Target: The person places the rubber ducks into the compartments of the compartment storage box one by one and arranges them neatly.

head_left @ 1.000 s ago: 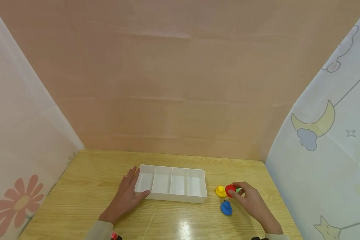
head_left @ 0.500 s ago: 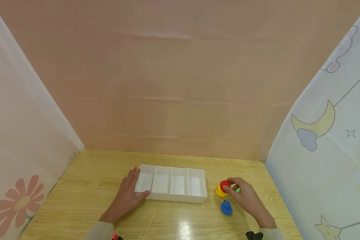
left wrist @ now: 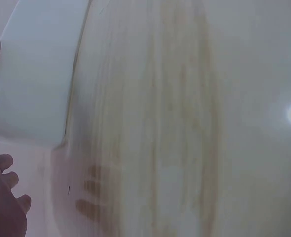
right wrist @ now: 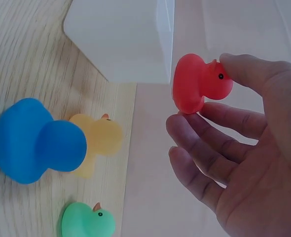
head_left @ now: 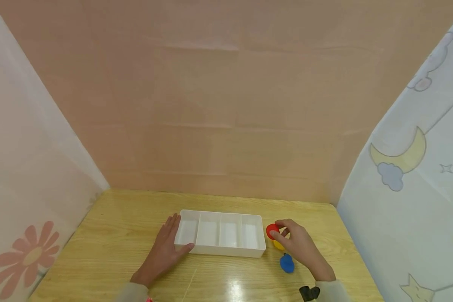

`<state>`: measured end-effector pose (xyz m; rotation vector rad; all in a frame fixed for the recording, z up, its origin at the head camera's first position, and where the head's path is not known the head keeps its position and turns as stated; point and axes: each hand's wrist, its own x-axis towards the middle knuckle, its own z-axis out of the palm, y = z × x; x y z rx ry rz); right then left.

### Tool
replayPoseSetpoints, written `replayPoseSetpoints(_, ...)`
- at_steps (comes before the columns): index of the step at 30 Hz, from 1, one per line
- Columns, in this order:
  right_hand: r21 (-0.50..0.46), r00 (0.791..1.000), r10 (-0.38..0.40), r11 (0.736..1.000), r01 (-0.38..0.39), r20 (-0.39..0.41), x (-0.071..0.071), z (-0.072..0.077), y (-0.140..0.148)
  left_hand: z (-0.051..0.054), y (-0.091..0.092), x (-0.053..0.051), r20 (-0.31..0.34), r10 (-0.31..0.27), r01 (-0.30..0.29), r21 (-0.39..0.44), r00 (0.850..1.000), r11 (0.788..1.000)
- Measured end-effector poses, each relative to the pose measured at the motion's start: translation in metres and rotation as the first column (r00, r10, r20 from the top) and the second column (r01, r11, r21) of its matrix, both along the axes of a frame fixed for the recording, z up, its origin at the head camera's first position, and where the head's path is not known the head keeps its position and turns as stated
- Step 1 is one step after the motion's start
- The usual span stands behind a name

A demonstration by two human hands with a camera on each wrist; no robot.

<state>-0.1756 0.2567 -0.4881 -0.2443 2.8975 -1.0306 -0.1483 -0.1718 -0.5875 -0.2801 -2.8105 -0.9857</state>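
A red rubber duck (right wrist: 189,84) is pinched between the thumb and fingers of my right hand (head_left: 300,243), raised off the table just right of the white divided box (head_left: 220,251). My left hand (head_left: 164,249) rests at the box's left end, fingers along its side and thumb at the front wall. Below the right hand, a yellow rubber duck (head_left: 279,245) is partly covered in the head view. Nearer the front sits a blue rubber duck (head_left: 287,263). The right wrist view also shows a green rubber duck (right wrist: 89,220), which the hand hides in the head view.
The box has several compartments in a row, with thin dividers (head_left: 220,230) between them. It stands on a wooden table (head_left: 136,209). A plain backdrop (head_left: 226,126) rises behind the table, and patterned sheets (head_left: 411,201) flank it.
My right hand has lifted the red duck and carried it left, past the yellow duck, toward the box's right end. The left hand stays at the box.
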Motion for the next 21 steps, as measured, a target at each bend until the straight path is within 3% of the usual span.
replayPoseSetpoints(9, 0.001, 1.000, 0.009, 1.000, -0.009, -0.012, -0.001, 0.004, -0.008, 0.004, 0.007, 0.004, -0.014, 0.002, -0.002, -0.012, 1.000, 1.000)
replayPoseSetpoints(21, -0.021, 0.992, 0.115, 0.993, -0.116, -0.049, -0.010, 0.007, -0.036, 0.007, 0.009, 0.006, -0.034, -0.007, 0.006, -0.021, 0.999, 1.000)
